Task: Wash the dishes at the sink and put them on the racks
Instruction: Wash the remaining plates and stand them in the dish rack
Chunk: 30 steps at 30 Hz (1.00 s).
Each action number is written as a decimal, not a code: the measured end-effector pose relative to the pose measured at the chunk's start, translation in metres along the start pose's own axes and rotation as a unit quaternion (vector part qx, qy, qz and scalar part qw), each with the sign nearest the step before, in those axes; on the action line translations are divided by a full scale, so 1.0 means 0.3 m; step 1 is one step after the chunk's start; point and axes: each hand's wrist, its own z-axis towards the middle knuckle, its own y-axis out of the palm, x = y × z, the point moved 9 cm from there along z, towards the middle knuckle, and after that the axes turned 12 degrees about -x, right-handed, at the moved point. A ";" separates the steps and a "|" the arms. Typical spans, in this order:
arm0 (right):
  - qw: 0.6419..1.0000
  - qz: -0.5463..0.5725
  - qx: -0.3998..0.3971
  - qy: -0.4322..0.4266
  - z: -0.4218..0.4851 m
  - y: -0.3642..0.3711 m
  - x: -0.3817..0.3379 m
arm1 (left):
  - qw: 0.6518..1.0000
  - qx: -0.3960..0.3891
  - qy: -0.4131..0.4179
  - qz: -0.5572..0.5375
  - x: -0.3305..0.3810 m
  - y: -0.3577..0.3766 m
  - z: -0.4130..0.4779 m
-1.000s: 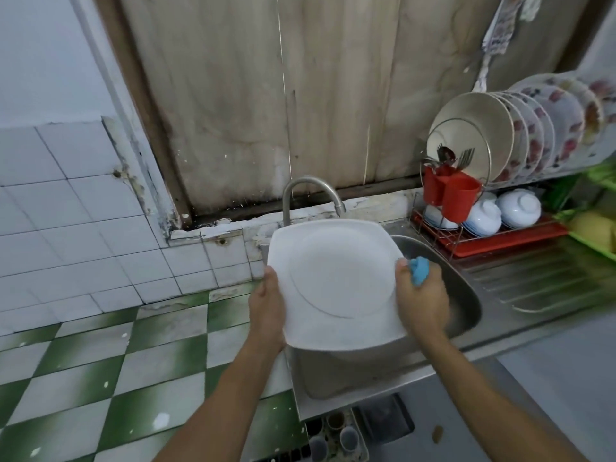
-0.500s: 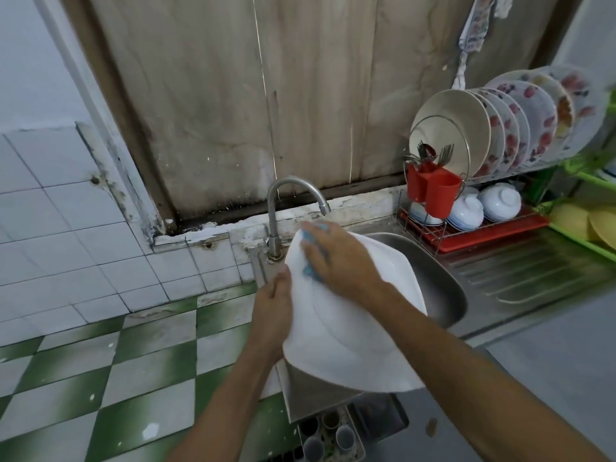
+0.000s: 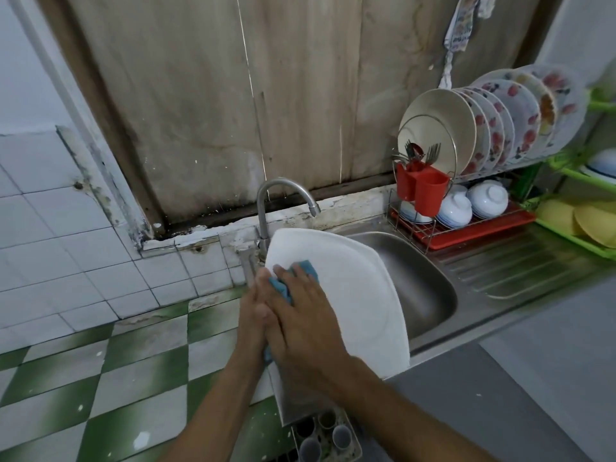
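**Plate under scrub at sink, not yet racked**

Head view. The white plate (image 3: 350, 295) stands on edge, tilted, at centre frame, over the left rim of the steel sink (image 3: 416, 281) and just below the tap (image 3: 283, 191). No water shows at the spout.

The left hand (image 3: 252, 315) sits at the plate's left edge, fingers closed round it; much of it is hidden by the other hand. The right hand (image 3: 300, 318) lies across the plate face, fingers fairly straight, pressing a blue cloth (image 3: 308, 270) flat against it. Whether the thumb hooks the cloth cannot be seen. The two hands touch.

At right of frame, the red rack (image 3: 466, 233) carries upturned bowls (image 3: 466, 205), a red cutlery holder (image 3: 423, 188) and a row of upright plates (image 3: 493, 125). A green rack (image 3: 583, 238) stands at the far right edge.

Assessment: the step in hand is scrubbing; rinsing and racking are outstanding.

Recommendations:
- Only the left edge is gripped, and the plate is probably wet. Hold it firmly and push the cloth toward that hand, not away from it.
- Work across the whole face, corners and rim, then turn the plate and do the back.
- Hold the plate over the basin, so a slip lands in steel, not on the tiled floor at lower left.
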 end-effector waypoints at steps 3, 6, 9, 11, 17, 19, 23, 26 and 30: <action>0.998 -0.027 -0.035 -0.036 0.169 -0.106 0.043 | 0.997 -0.056 0.043 0.016 0.044 0.000 -0.002; 0.997 -0.023 -0.005 0.072 0.262 -0.246 0.212 | 0.998 -0.042 -0.005 -0.050 0.081 -0.004 -0.018; 0.963 0.079 -0.049 0.252 0.205 -0.309 0.458 | 1.000 -0.016 -0.013 0.009 0.119 -0.046 -0.028; 0.937 0.138 -0.072 0.311 0.118 -0.337 0.577 | 0.999 -0.001 -0.010 0.051 0.144 -0.090 -0.014; 0.908 0.312 0.095 0.263 -0.001 -0.407 0.653 | 0.967 0.069 0.050 0.239 0.189 -0.126 0.038; 0.922 0.271 0.186 0.205 -0.029 -0.482 0.609 | 0.959 0.108 0.023 0.260 0.155 -0.099 0.077; 0.962 0.030 0.271 0.013 -0.092 -0.590 0.413 | 0.961 -0.015 -0.239 -0.138 -0.048 0.027 0.131; 0.975 0.005 0.211 -0.064 -0.148 -0.558 0.407 | 0.901 -0.145 -0.291 -0.289 -0.053 0.120 0.080; 0.969 0.194 0.059 0.138 -0.132 -0.454 0.602 | 0.929 -0.129 -0.250 -0.241 -0.099 0.137 0.072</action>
